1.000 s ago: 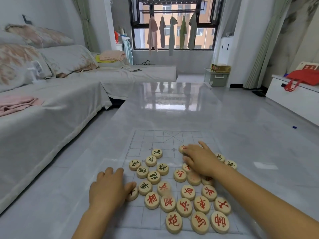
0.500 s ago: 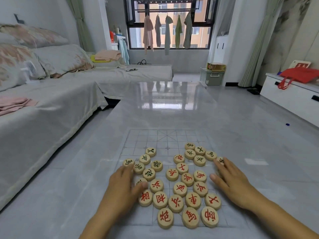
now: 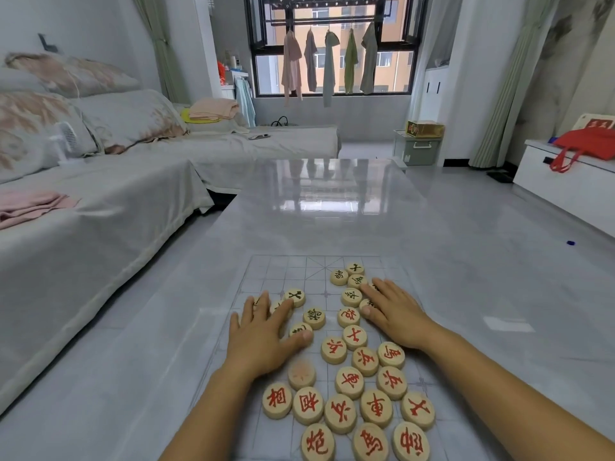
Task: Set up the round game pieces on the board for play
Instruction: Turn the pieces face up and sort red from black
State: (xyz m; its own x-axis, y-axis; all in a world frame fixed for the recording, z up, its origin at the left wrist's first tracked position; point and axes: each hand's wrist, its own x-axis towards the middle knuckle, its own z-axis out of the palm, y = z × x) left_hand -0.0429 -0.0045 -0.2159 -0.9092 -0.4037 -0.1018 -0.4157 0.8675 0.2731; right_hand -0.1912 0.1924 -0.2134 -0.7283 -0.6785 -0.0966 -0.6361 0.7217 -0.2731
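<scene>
A clear gridded board [image 3: 283, 271] lies on the glossy grey table [image 3: 332, 211]. Several round wooden pieces lie scattered on it. Red-lettered pieces [image 3: 349, 380] crowd the near half. Black-lettered pieces [image 3: 352, 281] sit further out. One piece [image 3: 301, 374] lies face down near my left wrist. My left hand [image 3: 263, 337] rests flat, fingers spread, over a few black-lettered pieces at the board's left. My right hand [image 3: 394, 311] lies flat with fingers apart on pieces at the right, partly covering two. Neither hand grips a piece.
A grey covered sofa [image 3: 83, 211] runs along the table's left side. A white cabinet [image 3: 565, 188] with a red bag [image 3: 589, 144] stands at the right. The far half of the table shows only window reflections.
Both hands have slid forward over the pieces, pushing black-lettered ones toward the far side. The left hand now covers the left cluster. The right hand moved inward and up.
</scene>
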